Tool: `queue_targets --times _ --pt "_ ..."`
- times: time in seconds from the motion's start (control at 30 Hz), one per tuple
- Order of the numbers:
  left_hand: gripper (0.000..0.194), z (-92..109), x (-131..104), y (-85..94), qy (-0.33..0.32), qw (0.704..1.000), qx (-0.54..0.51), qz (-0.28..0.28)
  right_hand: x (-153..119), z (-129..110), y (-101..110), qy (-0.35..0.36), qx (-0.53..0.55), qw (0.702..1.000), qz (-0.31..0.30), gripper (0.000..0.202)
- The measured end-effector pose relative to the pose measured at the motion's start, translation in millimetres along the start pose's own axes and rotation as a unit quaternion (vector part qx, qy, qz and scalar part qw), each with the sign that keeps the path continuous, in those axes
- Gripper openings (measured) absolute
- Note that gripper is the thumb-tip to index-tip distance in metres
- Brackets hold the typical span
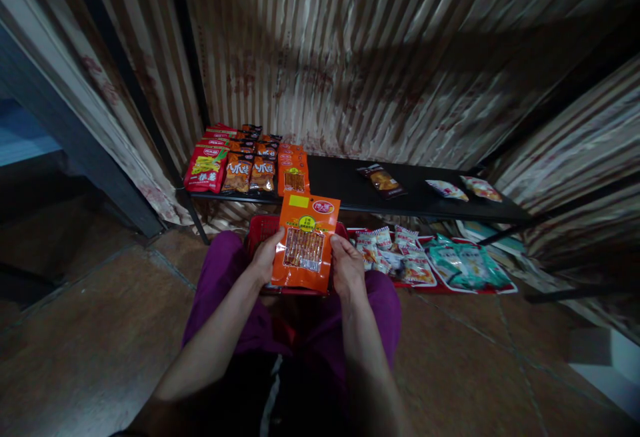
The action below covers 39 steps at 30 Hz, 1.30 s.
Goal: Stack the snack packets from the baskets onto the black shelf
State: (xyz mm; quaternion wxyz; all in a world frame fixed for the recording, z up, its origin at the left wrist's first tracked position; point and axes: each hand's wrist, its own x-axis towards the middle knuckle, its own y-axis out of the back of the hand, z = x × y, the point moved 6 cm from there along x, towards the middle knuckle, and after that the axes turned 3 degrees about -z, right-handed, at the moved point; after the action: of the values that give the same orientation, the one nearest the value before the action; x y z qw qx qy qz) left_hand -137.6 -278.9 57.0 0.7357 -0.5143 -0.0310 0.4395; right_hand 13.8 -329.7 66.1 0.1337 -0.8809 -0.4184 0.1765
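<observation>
Between my two hands is an orange snack packet [306,240] with a clear window showing brown sticks. My left hand [267,256] grips its left edge, and my right hand [346,265] grips its right edge. The packet is held up over a red basket [256,227], hiding most of it. Just behind, similar orange packets [293,164] lie in a row on the black shelf [330,180]. To their left are orange-brown snack bags [250,170] and red snack bags [206,167].
Farther right on the shelf lie a dark brown packet [383,180] and two white packets [447,190]. On the floor, red trays hold small white packets [395,254] and green packets [470,264]. Black shelf posts [187,44] stand before a striped curtain [310,57].
</observation>
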Motion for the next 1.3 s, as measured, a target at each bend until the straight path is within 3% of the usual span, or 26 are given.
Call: queue_targets --times 0.17,0.37,0.67,0.93,1.3 --pt "0.030 4 3 6.6 -0.053 0.998 0.028 0.026 -3 -3 0 0.000 0.010 1.000 0.005 0.031" --pt "0.035 14 5 3.5 -0.137 0.989 0.062 -0.003 -5 -4 3 0.010 0.007 1.000 0.018 0.025" --pt "0.038 15 8 2.5 -0.141 0.987 0.080 0.012 -7 -4 1 0.010 -0.002 1.000 0.016 0.025" --pt "0.029 9 2 -2.1 -0.091 0.992 0.089 -0.024 -4 -5 3 0.007 0.029 0.998 0.046 0.031" --pt "0.021 31 11 17.3 -0.167 0.982 0.047 0.067 -13 7 -7 -0.050 -0.052 0.994 -0.084 0.042"
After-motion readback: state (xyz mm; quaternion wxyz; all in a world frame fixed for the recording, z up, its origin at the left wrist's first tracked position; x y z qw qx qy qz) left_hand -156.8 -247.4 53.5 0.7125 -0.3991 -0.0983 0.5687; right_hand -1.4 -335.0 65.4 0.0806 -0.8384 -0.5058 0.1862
